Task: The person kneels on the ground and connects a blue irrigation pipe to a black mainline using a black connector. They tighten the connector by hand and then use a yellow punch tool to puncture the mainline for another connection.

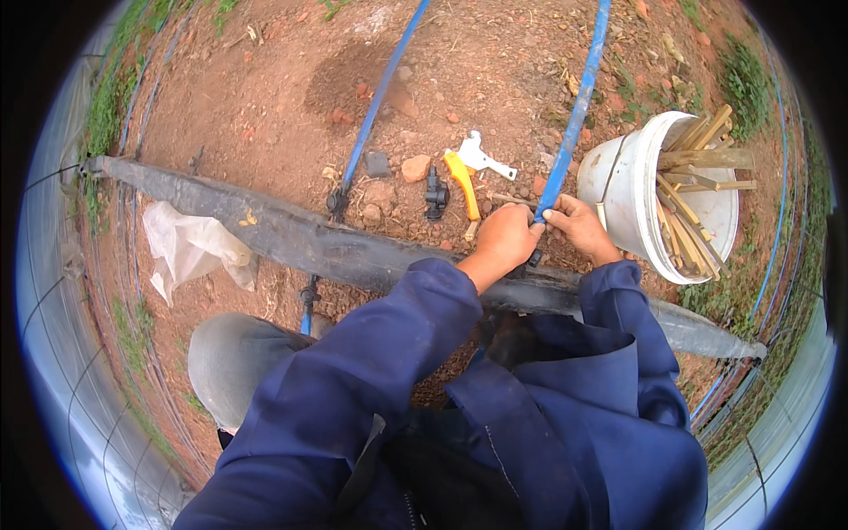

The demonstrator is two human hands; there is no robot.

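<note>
My left hand (508, 237) and my right hand (579, 225) grip the lower end of a blue hose (568, 132), fingers closed around it where it meets a dark fitting (534, 256) at the dark grey pipe (318, 247). Left of my hands on the soil lie a yellow-handled tool (462, 181), a white flat plastic tool (484, 159) and a black valve fitting (435, 194).
A white bucket (614, 199) of wooden sticks stands at my right. A plastic bag (185, 243) drapes by the pipe at left. A second blue hose (375, 115) runs to a black connector (337, 201). My knee (225, 362) and wire mesh are at the edges.
</note>
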